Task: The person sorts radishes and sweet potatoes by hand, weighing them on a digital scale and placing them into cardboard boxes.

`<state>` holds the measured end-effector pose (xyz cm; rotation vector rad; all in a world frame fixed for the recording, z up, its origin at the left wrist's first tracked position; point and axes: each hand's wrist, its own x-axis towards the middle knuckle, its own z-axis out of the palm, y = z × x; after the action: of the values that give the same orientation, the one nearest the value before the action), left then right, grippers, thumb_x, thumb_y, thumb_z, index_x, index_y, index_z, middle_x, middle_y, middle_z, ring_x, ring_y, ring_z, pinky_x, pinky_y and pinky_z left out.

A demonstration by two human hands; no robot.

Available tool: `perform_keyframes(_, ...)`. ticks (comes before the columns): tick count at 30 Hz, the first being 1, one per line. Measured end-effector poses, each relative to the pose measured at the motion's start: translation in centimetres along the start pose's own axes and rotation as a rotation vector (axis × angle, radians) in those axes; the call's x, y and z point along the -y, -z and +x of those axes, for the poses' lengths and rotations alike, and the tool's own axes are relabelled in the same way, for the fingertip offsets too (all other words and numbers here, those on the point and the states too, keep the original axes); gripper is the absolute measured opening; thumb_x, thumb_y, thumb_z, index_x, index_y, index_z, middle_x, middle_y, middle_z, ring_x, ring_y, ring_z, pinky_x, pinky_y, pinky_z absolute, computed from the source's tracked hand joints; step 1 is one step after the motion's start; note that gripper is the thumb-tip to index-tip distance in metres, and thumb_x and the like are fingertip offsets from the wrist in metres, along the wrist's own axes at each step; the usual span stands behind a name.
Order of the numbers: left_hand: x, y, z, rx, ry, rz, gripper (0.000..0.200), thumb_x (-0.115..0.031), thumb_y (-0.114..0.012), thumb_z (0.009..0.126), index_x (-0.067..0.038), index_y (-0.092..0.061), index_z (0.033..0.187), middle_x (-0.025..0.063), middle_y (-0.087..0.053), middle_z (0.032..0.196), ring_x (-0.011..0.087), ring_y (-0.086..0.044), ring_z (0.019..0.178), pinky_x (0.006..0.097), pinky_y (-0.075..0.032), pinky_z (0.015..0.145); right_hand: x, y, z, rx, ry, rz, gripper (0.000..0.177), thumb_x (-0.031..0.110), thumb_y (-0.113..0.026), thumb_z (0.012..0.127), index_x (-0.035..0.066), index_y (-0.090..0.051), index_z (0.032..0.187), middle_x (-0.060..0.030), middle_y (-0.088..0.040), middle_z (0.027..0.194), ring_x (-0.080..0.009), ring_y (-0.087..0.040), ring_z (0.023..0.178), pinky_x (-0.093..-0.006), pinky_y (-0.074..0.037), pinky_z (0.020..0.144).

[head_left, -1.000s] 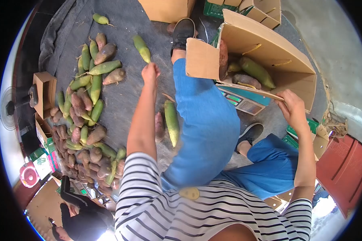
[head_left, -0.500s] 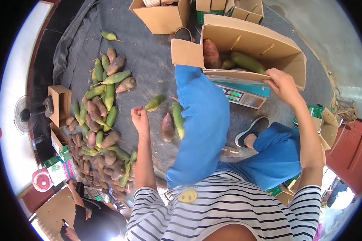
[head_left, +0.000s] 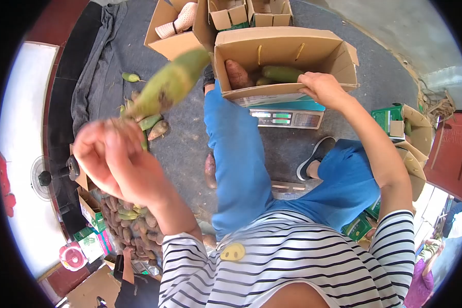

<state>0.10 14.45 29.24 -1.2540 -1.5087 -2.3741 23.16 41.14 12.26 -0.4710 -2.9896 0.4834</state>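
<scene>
Raised close to the camera, my left hand (head_left: 120, 159) is closed on the thin end of a green radish (head_left: 170, 84), whose thick end points up and right. Dark blemishes mark its skin, and both are slightly blurred. My right hand (head_left: 323, 90) grips the near rim of a cardboard box (head_left: 282, 41) with yellow cord loops. Inside that box lie a reddish root vegetable (head_left: 236, 73) and green radishes (head_left: 282, 74). Under the box is a digital scale (head_left: 287, 118) with lit green displays.
A pile of green and reddish roots (head_left: 133, 226) covers the floor at left. A lone reddish root (head_left: 210, 170) lies beside my leg. Other boxes (head_left: 182, 43) stand behind and at right. A co-worker's arm (head_left: 128, 267) shows at lower left, near a fan (head_left: 45, 178).
My left hand has come up toward the camera and left, lifting the green radish from the floor. My right hand stays on the box rim. The view has shifted.
</scene>
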Motion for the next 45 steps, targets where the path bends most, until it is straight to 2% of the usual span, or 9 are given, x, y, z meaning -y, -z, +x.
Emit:
perform_keyframes(4,2.7,-6.1,1.7,-0.023,0.116,0.136,0.015,0.001,-0.056,0.085,0.0,-0.056,0.1,0.0027,-0.054,0.075,0.0064,-0.045,0.059,0.0208,-0.037,0.052,0.0,-0.1,-0.5,-0.029,0.011,0.007,0.018,0.018,-0.061,0.083,0.005,-0.05,0.087,-0.0139,-0.058,0.084,-0.0346,-0.059,0.083,-0.0457,-0.048,0.069)
perform_keyframes(7,7.8,-6.9,1.1,0.394,0.219,0.42,0.026,-0.01,-0.06,0.086,0.0,-0.055,0.11,0.0066,-0.061,0.089,0.0117,-0.059,0.074,0.0269,-0.047,0.068,-0.3,-0.7,-0.8,-0.069,0.045,-0.002,0.019,0.02,-0.061,0.083,0.005,-0.05,0.087,-0.0144,-0.059,0.084,-0.0349,-0.059,0.083,-0.0458,-0.048,0.069)
perform_keyframes(14,10.4,6.8,-6.7,0.353,0.128,1.018,0.038,-0.015,-0.063,0.085,-0.002,-0.053,0.119,0.0146,-0.057,0.107,0.0212,-0.06,0.081,0.0312,-0.05,0.07,-0.4,-1.1,-0.3,-0.061,0.04,-0.019,0.022,0.024,-0.058,0.086,0.006,-0.05,0.094,-0.0155,-0.059,0.089,-0.0373,-0.058,0.083,-0.0453,-0.048,0.068)
perform_keyframes(23,4.7,25.8,-40.4,1.007,1.573,1.111,0.034,-0.028,-0.055,0.083,-0.003,-0.057,0.106,0.0235,-0.059,0.11,0.0389,-0.057,0.104,0.0455,-0.047,0.083,0.1,-1.3,-0.3,-0.068,0.007,-0.015,0.021,0.022,-0.06,0.088,0.008,-0.055,0.103,-0.016,-0.06,0.094,-0.034,-0.06,0.085,-0.038,-0.046,0.07)
perform_keyframes(30,1.1,38.6,-66.3,0.439,1.73,0.616,0.039,-0.031,-0.058,0.079,-0.002,-0.06,0.106,0.0243,-0.062,0.106,0.0404,-0.059,0.1,0.0441,-0.045,0.087,0.2,-0.8,0.1,0.067,-0.09,0.052,0.02,0.022,-0.058,0.09,0.007,-0.054,0.104,-0.0151,-0.06,0.091,-0.0313,-0.06,0.083,-0.0335,-0.046,0.072)
perform_keyframes(33,-2.1,34.7,-54.4,0.768,1.856,1.179,0.042,-0.031,-0.06,0.077,-0.002,-0.061,0.106,0.024,-0.063,0.104,0.0391,-0.059,0.1,0.0433,-0.045,0.087,0.1,-1.0,0.1,0.028,-0.071,0.039,0.021,0.023,-0.058,0.09,0.007,-0.054,0.105,-0.0145,-0.061,0.092,-0.0312,-0.06,0.083,-0.033,-0.046,0.072)
perform_keyframes(35,-2.4,39.1,-56.8,0.661,1.474,1.634,0.041,-0.031,-0.058,0.078,-0.001,-0.062,0.105,0.0241,-0.064,0.101,0.0375,-0.06,0.101,0.0437,-0.046,0.087,0.2,-1.1,0.1,0.031,-0.075,0.016,0.022,0.023,-0.057,0.09,0.007,-0.055,0.105,-0.0143,-0.061,0.092,-0.0312,-0.06,0.083,-0.033,-0.046,0.072)
perform_keyframes(37,-2.5,40.6,-51.3,0.263,1.824,1.472,0.043,-0.029,-0.058,0.077,-0.001,-0.059,0.109,0.0246,-0.063,0.102,0.0391,-0.059,0.101,0.0448,-0.048,0.086,0.2,-1.2,0.1,0.028,-0.081,0.001,0.023,0.024,-0.057,0.091,0.007,-0.055,0.106,-0.0145,-0.061,0.092,-0.0311,-0.06,0.083,-0.0331,-0.046,0.072)
perform_keyframes(45,0.3,49.4,-48.3,-0.037,1.74,1.634,0.058,-0.023,-0.063,0.075,0.001,-0.046,0.125,0.0281,-0.049,0.128,0.0424,-0.053,0.111,0.0454,-0.047,0.089,0.4,-1.2,0.2,0.074,-0.147,-0.002,0.023,0.024,-0.058,0.091,0.007,-0.055,0.106,-0.0147,-0.061,0.092,-0.0287,-0.061,0.081,-0.0319,-0.046,0.073)
